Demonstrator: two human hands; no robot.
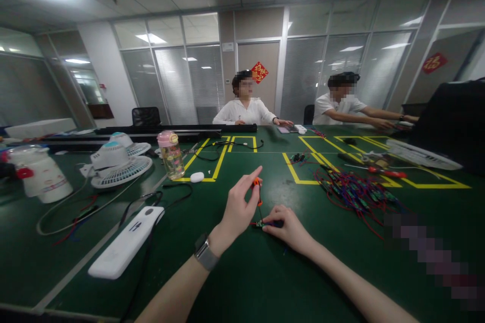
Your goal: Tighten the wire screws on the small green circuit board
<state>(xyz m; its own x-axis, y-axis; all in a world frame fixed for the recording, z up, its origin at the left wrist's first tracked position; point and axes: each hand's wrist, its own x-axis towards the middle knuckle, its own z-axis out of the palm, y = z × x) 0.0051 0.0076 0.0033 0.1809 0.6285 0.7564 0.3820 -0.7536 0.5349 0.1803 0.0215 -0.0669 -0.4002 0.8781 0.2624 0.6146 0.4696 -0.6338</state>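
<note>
On the green table (242,282), just left of the tangled heap of red and blue wires (354,192), the person's two bare hands meet over a tiny part. The left hand (238,206) (a grey watch (205,254) sits on its wrist) is raised off the mat, thumb and fingers pinched around a small orange-handled tool (257,185) that points down. The right hand (288,224) lies low on the table, its fingertips pressing a small green circuit board (260,224) with thin red leads against the surface; the board rests just below the tool's tip, though whether tip and board touch cannot be told.

Left of the wire heap and further from it, a white power bank (125,248) lies on the mat with a black cable running from it. Beyond that stand a pink-capped water bottle (171,155), a small white earbud case (197,177) and two white desk fans (115,164). Behind the wire heap, yellow tape (220,161) marks out rectangles, and a red-handled screwdriver (382,171) lies near them. Across the table from the heap, two people in white shirts sit, each with hands on the far edge.
</note>
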